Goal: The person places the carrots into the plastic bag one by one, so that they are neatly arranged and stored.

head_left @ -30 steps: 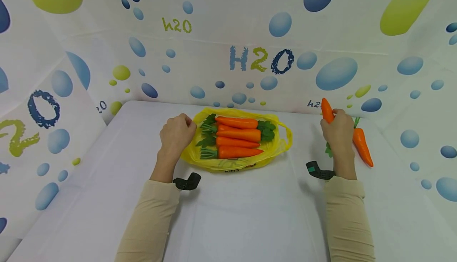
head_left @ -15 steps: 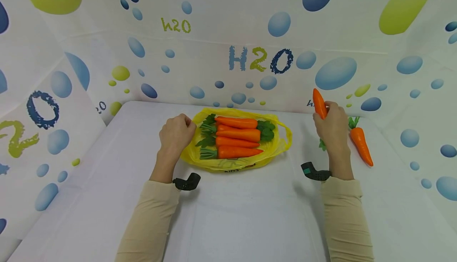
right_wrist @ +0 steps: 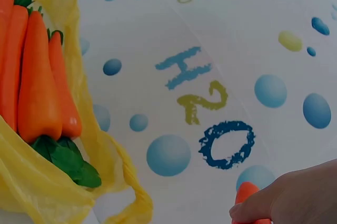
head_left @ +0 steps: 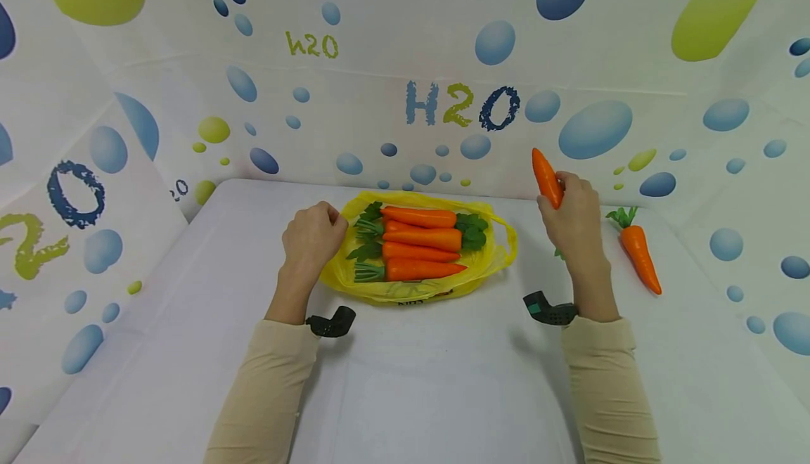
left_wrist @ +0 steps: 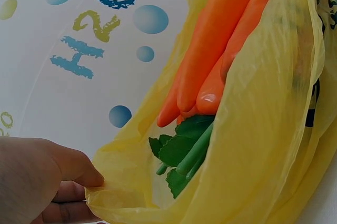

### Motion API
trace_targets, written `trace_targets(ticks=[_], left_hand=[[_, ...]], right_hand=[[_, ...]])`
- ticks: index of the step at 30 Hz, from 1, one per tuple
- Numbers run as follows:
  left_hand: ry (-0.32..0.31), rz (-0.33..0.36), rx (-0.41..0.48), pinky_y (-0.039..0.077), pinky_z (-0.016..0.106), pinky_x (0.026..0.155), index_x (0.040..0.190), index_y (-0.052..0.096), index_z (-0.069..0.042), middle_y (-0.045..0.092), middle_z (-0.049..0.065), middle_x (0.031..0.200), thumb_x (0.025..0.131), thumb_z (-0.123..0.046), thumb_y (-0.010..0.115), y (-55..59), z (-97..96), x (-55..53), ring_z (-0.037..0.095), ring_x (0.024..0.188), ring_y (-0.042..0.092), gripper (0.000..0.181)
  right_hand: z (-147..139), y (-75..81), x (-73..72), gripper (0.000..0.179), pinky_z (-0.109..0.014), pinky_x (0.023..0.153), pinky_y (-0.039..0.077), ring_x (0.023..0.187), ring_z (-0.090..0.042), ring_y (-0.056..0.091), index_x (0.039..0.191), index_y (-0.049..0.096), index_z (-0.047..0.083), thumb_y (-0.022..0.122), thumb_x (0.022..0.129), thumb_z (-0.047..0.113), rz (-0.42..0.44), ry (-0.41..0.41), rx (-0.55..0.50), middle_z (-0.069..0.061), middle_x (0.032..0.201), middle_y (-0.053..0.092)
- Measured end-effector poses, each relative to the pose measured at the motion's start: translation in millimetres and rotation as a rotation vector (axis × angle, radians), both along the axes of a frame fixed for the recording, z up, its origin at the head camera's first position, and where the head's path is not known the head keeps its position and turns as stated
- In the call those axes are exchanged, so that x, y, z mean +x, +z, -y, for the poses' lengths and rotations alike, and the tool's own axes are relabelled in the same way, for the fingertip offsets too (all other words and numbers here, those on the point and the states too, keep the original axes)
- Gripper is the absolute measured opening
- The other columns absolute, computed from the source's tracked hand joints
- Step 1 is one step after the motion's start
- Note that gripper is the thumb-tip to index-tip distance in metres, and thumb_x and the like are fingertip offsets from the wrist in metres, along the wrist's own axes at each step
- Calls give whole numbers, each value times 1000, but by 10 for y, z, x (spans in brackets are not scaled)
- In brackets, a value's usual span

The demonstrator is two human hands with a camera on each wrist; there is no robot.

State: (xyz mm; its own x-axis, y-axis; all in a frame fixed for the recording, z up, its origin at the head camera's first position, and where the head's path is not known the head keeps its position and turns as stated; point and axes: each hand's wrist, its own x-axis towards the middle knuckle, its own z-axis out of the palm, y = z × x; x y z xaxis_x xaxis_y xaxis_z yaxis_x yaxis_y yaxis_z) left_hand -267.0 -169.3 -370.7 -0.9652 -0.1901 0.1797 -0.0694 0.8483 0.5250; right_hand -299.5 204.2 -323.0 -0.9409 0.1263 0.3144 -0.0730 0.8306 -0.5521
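A yellow plastic bag [head_left: 418,294] lies open on the table with several orange carrots [head_left: 422,239] side by side inside, green tops at both ends. My left hand [head_left: 313,233] pinches the left edge of the bag between thumb and fingers, as the left wrist view shows close up. In my right hand [head_left: 574,221] is another carrot [head_left: 546,177], gripped around its middle with the pointed end up and tilted left. Its leaves peek out below the hand, mostly hidden. The right hand is raised to the right of the bag.
One more carrot [head_left: 641,259] with a leafy top lies on the white table [head_left: 443,379], right of my right hand. A bag handle loop [head_left: 509,242] sticks out on the right. Behind stands a white patterned backdrop [head_left: 380,63].
My right hand has moved left and slightly up with its carrot, nearing the bag and uncovering the top of the lying carrot. The left hand and bag stay put.
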Motion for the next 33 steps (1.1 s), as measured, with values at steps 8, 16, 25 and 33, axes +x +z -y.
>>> trace_targets(ticks=[8,16,25,33], left_hand=[[-2,-5,1,53,40,63,102,68,-1,69,15,86,96,-22,48,2,4,-3,28,69,62,29],[-1,-5,-2,53,38,62,102,68,-1,69,14,86,95,-22,48,-7,8,-10,27,69,61,29],[-2,-1,0,54,40,64,103,68,-1,70,15,88,95,-22,47,-14,13,-8,28,70,62,30],[-2,4,-1,54,41,66,104,68,-1,70,15,89,96,-22,47,-14,7,-10,28,71,62,31]], right_hand=[[155,57,63,56,-59,104,46,120,-43,44,148,39,-2,58,99,15,-33,50,15,-28,139,47],[290,135,162,57,-57,104,47,122,-39,43,149,40,0,60,98,16,-60,89,10,-25,141,47],[422,144,220,55,-57,103,48,121,-39,46,147,43,0,63,97,13,-141,142,0,-25,140,49],[543,90,233,54,-56,100,51,118,-40,48,144,45,-3,65,95,8,-231,233,19,-27,135,51]])
